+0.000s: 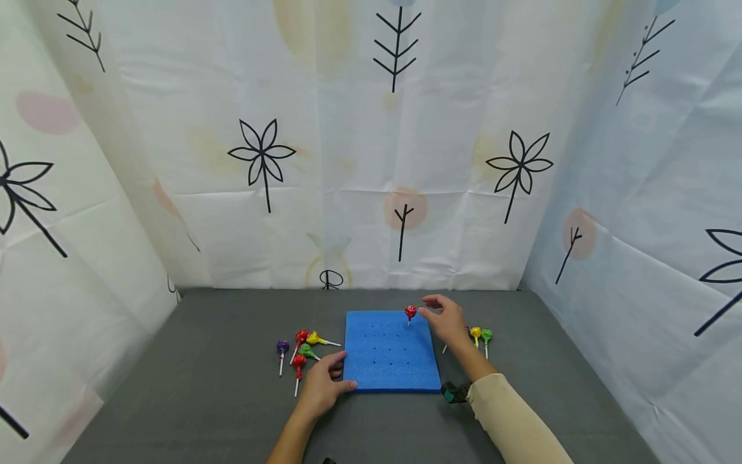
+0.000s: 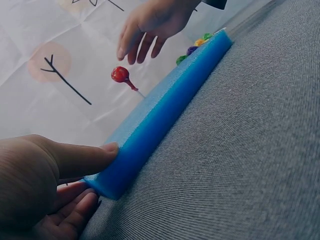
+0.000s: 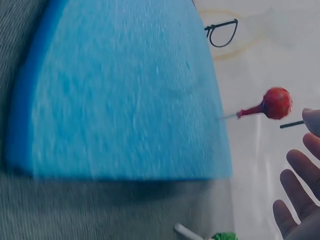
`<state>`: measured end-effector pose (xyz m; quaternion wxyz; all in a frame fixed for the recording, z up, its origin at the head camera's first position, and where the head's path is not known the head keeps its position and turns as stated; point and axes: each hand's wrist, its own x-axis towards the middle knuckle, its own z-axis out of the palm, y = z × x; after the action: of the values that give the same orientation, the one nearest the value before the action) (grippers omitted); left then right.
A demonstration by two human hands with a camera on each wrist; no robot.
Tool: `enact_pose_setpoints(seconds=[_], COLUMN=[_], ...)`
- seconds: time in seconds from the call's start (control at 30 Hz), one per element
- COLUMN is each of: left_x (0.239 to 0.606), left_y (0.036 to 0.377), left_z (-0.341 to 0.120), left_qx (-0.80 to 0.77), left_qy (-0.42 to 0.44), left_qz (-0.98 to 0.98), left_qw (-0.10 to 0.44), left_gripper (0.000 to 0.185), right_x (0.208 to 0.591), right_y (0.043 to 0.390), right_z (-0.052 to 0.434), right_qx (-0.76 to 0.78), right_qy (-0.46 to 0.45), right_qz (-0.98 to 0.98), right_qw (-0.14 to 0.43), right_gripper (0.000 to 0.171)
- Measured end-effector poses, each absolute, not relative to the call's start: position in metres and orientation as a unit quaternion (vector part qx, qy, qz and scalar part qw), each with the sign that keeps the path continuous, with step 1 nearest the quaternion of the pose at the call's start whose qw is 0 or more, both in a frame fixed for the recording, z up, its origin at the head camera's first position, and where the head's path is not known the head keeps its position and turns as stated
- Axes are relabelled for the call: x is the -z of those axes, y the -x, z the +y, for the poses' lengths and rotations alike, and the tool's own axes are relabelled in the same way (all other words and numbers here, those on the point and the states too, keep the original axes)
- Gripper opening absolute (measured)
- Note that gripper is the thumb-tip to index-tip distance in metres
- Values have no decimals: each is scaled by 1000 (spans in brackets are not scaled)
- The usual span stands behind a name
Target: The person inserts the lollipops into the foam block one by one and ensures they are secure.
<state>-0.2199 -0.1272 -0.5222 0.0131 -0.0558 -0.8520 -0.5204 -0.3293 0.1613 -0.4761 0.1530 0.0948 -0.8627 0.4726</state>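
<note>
A blue foam board [image 1: 388, 379] with rows of small holes lies flat on the grey table. My left hand [image 1: 321, 388] grips its near left corner, thumb on the front edge and fingers along the left side; the left wrist view shows the thumb [image 2: 90, 159] straight and the other fingers bent. Near the far right corner, a red lollipop [image 1: 410, 312] stands upright, its white stick in the board. Just right of the candy, my right hand [image 1: 445, 320] hovers with fingers spread, apart from it in the right wrist view, where the lollipop [image 3: 276, 103] stands free.
Left of the board lie several lollipops: purple [image 1: 283, 347], two red, yellow [image 1: 313, 338] and green [image 1: 306, 351]. Right of it lie more, including yellow [image 1: 476, 332] and green [image 1: 486, 335], partly hidden by the right arm. Patterned curtains [image 1: 371, 161] enclose the table's back and sides.
</note>
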Motion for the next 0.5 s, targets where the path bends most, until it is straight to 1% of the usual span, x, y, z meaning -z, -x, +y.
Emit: enact_pose_setpoints(seconds=[0.23, 0.5], left_x=[522, 521], left_y=[221, 220], left_z=[-127, -127], left_qx=[520, 516], left_qy=[52, 47], left_qz=[-853, -855], left_qw=[10, 8], left_gripper=[67, 67], right_x=[475, 479], right_y=[328, 326], right_z=[178, 191], right_qx=[-441, -389], right_qy=[-102, -98], right_qz=[-876, -900], right_qw=[167, 169], right_gripper=[30, 33])
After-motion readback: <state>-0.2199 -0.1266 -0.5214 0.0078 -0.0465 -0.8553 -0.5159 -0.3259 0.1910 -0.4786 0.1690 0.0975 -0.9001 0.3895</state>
